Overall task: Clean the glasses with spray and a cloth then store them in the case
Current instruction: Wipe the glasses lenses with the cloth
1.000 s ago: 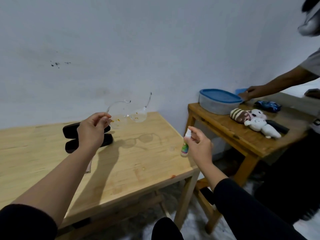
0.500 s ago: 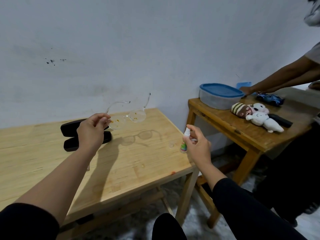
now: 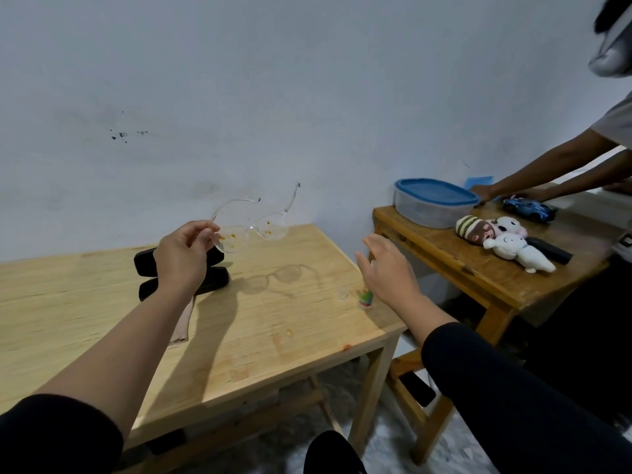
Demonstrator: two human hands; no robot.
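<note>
My left hand pinches the clear-framed glasses at their left side and holds them up above the light wooden table. Orange specks dot both lenses. A small spray bottle stands near the table's right edge, its clear cap lying just to its left. Just above the bottle hovers my right hand, fingers spread and holding nothing. The open black case lies behind my left wrist. A pale cloth shows partly under my left forearm.
To the right stands a second wooden table with a blue-lidded container, plush toys, a blue toy car and a black bar. Another person's arms reach over it. A wall runs close behind both tables.
My right hand lowered the spray bottle onto the table near the right edge and let go of it. The left hand kept the glasses raised.
</note>
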